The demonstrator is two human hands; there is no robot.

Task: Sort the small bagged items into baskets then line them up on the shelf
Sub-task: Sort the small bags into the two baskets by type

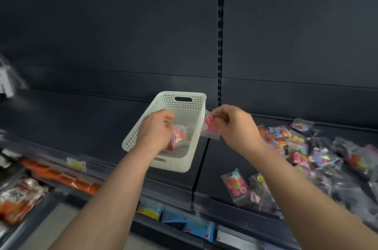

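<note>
— While the right hand is pinching a small bag of pink buttons just beside the white basket, what is worrying you?

— That bag is hanging outside the rim; a loose pinch is risking a drop onto the shelf. The left hand is closing on bags inside the basket.

— Counts?

— One basket, two hands, one bag lifted. The pile of bags at right is blurring together; I am not counting those.
</note>
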